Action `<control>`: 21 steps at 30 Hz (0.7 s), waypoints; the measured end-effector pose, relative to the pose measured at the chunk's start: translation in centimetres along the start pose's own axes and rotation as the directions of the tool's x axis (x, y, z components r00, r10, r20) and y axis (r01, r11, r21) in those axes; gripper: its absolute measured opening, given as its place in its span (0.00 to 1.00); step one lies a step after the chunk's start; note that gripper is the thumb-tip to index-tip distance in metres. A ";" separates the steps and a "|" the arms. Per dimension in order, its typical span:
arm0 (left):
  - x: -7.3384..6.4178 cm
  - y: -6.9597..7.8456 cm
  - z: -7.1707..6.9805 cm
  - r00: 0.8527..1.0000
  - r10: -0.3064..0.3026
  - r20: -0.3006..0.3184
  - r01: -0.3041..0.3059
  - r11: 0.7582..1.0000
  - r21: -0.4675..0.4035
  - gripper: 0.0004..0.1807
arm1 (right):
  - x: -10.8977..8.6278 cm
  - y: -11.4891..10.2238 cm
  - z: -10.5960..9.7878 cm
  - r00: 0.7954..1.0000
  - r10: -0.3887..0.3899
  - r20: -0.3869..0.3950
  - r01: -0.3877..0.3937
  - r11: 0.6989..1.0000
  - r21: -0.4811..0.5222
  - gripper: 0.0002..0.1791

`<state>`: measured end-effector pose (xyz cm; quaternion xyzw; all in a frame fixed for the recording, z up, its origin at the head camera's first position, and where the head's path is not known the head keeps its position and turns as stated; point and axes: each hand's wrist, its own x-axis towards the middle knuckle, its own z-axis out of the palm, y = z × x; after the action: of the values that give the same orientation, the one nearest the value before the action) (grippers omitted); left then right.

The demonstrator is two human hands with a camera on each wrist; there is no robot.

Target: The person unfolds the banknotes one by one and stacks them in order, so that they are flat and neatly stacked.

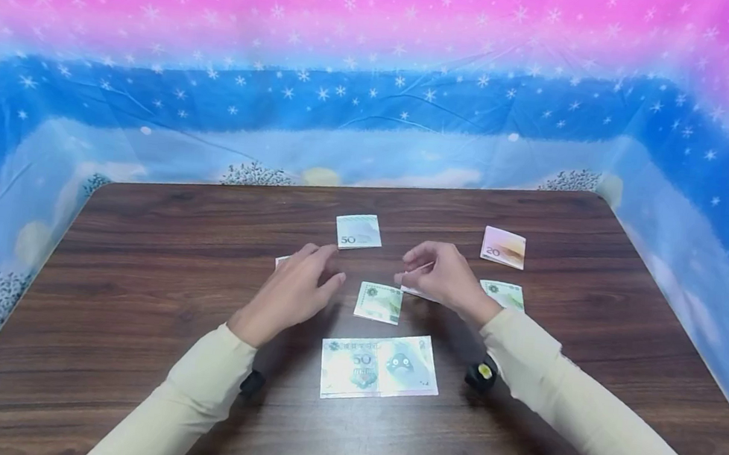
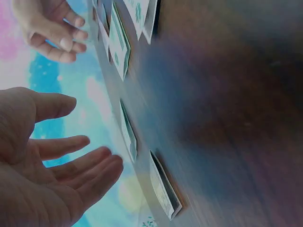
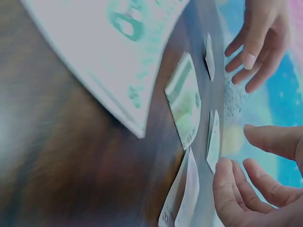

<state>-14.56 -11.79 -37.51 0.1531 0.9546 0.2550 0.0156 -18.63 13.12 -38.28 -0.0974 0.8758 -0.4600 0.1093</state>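
In the head view my left hand (image 1: 293, 288) hovers over the table's middle, its fingers loosely bent and holding nothing. A folded note (image 1: 279, 260) peeks out behind it, mostly hidden. Across from it, my right hand (image 1: 450, 276) hangs above another folded note (image 1: 420, 293), which it partly covers. Thumb and fingers of that right hand (image 3: 265, 189) stand apart with nothing between them in the right wrist view. Between the hands lies a folded green note (image 1: 379, 303). Nearer to me, an opened-out 50 note (image 1: 348, 368) with a middle crease lies flat.
Farther back on the brown wooden table (image 1: 150, 271) are a folded 50 note (image 1: 359, 231) and a folded 20 note (image 1: 504, 248). Another folded green note (image 1: 505, 295) lies beside the right wrist. A pink and blue snowflake cloth (image 1: 352, 98) hangs around the table.
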 end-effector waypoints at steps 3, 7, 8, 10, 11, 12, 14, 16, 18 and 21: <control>1.2 -0.1 0.1 0.999 -0.001 0.039 0.000 1.000 0.022 0.31 | 1.8 -0.2 0.3 0.996 0.083 0.008 -0.084 0.991 0.108 0.22; 2.8 -0.2 0.7 0.996 0.006 0.091 -0.011 0.999 0.045 0.31 | 3.7 -0.2 0.9 0.986 0.166 0.027 -0.167 0.955 0.247 0.24; 3.1 -0.3 0.9 0.995 0.013 0.102 -0.019 0.998 0.054 0.31 | 4.1 -0.2 1.0 0.982 0.185 0.033 -0.187 0.942 0.278 0.25; 3.7 -0.3 1.2 0.991 0.014 0.131 -0.022 0.998 0.062 0.31 | 4.8 -0.2 1.3 0.975 0.216 0.048 -0.219 0.916 0.336 0.26; 3.9 -0.3 1.4 0.989 0.011 0.145 -0.020 0.998 0.067 0.32 | 5.1 -0.2 1.4 0.972 0.227 0.055 -0.232 0.904 0.360 0.26; 4.1 -0.4 1.5 0.987 0.010 0.157 -0.022 0.997 0.079 0.32 | 5.3 -0.3 1.4 0.970 0.237 0.060 -0.242 0.894 0.377 0.27; 4.4 -0.4 1.8 0.983 0.006 0.182 -0.023 0.996 0.092 0.33 | 5.6 -0.3 1.6 0.965 0.252 0.076 -0.261 0.876 0.406 0.27; 4.6 -0.4 2.0 0.979 -0.002 0.205 -0.019 0.995 0.102 0.34 | 5.9 -0.4 1.7 0.962 0.260 0.089 -0.272 0.859 0.434 0.28; 4.8 -0.4 2.2 0.974 -0.005 0.224 -0.020 0.994 0.110 0.35 | 6.1 -0.5 1.8 0.959 0.265 0.097 -0.279 0.841 0.463 0.29; 5.0 -0.5 2.4 0.968 -0.010 0.252 -0.020 0.993 0.119 0.35 | 6.4 -0.7 2.1 0.958 0.265 0.113 -0.285 0.817 0.501 0.29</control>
<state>-19.19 -9.54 -39.62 0.1872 0.9582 0.1754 0.1268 -24.09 9.37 -39.52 0.0536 0.7245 -0.6534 0.2130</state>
